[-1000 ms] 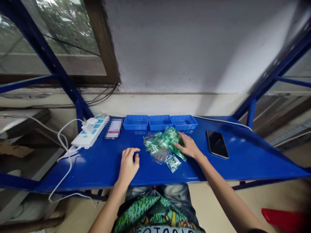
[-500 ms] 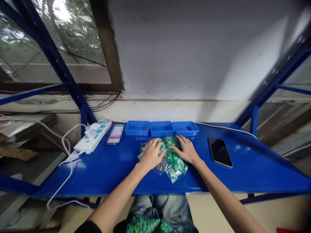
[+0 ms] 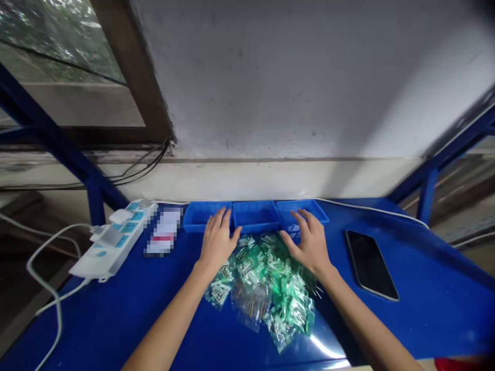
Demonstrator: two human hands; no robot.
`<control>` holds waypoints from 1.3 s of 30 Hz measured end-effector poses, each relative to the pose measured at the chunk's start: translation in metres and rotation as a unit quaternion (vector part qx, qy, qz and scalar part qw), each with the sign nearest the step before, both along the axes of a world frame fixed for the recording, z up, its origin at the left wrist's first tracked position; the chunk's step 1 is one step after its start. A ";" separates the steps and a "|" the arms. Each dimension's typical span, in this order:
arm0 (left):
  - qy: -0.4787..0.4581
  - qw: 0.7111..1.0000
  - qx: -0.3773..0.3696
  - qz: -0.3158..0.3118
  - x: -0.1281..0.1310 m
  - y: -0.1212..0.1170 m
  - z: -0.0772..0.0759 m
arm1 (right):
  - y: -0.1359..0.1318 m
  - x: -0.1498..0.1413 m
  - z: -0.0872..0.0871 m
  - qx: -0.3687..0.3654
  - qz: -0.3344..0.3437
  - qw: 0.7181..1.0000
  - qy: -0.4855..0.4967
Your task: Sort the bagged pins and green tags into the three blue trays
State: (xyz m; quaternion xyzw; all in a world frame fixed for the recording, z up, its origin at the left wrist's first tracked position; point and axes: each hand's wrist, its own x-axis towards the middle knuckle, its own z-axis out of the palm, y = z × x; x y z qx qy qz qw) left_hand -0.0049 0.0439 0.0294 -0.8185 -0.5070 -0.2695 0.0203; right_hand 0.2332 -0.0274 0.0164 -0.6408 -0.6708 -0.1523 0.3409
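Note:
A heap of small clear and green plastic packets [image 3: 284,286] lies on the blue table, with short pale or metallic pieces visible inside. My left hand [image 3: 216,241] is open at the heap's far left side, its fingertips over the front of the left blue bin [image 3: 193,228]. On the far right side of the heap, my right hand [image 3: 311,245] is also open, fingers spread and reaching to the front of the right blue bin [image 3: 320,215]. Between them stands the middle blue bin [image 3: 257,226]. Neither hand holds anything that I can see.
A black phone [image 3: 371,265] lies on the right of the table [image 3: 433,309]. To the left are a white power strip [image 3: 116,242] with plugs and cords, and a blurred-out card [image 3: 164,232]. A white cable [image 3: 371,207] runs along the back by the wall.
Both hands have come off the packets and moved apart, toward the outer bins. The packets now lie more spread out. The view has moved closer to the table.

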 end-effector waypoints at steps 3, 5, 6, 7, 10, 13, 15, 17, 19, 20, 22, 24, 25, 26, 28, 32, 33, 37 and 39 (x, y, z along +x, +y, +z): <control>0.027 0.998 -0.050 -0.030 0.002 0.010 -0.002 | 0.029 -0.001 -0.001 -0.066 0.035 0.997 -0.001; 0.039 0.996 -0.063 -0.050 0.005 0.013 -0.003 | 0.039 -0.007 -0.006 -0.092 0.046 0.995 0.011; 0.044 0.996 -0.064 -0.053 0.005 0.013 -0.003 | 0.042 -0.010 -0.008 -0.096 0.045 0.994 0.018; 0.048 0.996 -0.063 -0.052 0.006 0.013 -0.002 | 0.042 -0.013 -0.010 -0.097 0.042 0.994 0.024; 0.060 0.995 -0.067 -0.045 0.006 0.013 0.001 | 0.040 -0.017 -0.012 -0.103 0.040 0.993 0.033; 0.067 0.994 -0.072 -0.051 0.006 0.011 0.005 | 0.039 -0.016 -0.011 -0.105 0.049 0.993 0.038; 0.044 0.996 -0.050 -0.060 0.008 0.005 0.007 | 0.038 -0.015 -0.011 -0.087 0.066 0.993 0.046; -0.003 0.997 -0.015 -0.075 0.009 -0.004 0.007 | 0.034 -0.014 -0.010 -0.048 0.087 0.993 0.066; -0.047 0.994 -0.007 -0.100 0.008 -0.014 0.007 | 0.028 -0.014 -0.008 0.003 0.096 0.991 0.092; -0.059 0.992 -0.019 -0.110 0.006 -0.018 0.006 | 0.024 -0.014 -0.006 0.031 0.089 0.990 0.104; -0.050 0.991 -0.069 -0.100 -0.001 -0.024 0.004 | 0.015 -0.016 -0.001 0.086 0.065 0.987 0.119; -0.002 0.990 -0.135 -0.046 -0.009 -0.025 0.004 | 0.007 -0.019 0.004 0.124 0.049 0.983 0.126; 0.031 0.985 -0.169 -0.012 -0.014 -0.024 0.003 | 0.004 -0.021 0.006 0.136 0.050 0.981 0.129; 0.064 0.978 -0.199 0.020 -0.017 -0.023 0.003 | 0.002 -0.023 0.007 0.141 0.056 0.980 0.131; 0.110 0.963 -0.237 0.058 -0.021 -0.022 0.002 | 0.000 -0.026 0.008 0.140 0.067 0.978 0.138; 0.114 0.959 -0.251 0.066 -0.019 -0.022 -0.002 | -0.001 -0.034 0.005 0.112 0.089 0.979 0.149; 0.105 0.960 -0.252 0.064 -0.018 -0.022 -0.003 | -0.002 -0.035 0.004 0.102 0.103 0.978 0.152; 0.070 0.966 -0.243 0.062 -0.017 -0.020 -0.007 | -0.007 -0.042 0.003 0.053 0.178 0.968 0.169; 0.067 0.969 -0.226 0.073 -0.018 -0.020 -0.008 | -0.010 -0.045 0.005 0.057 0.191 0.965 0.169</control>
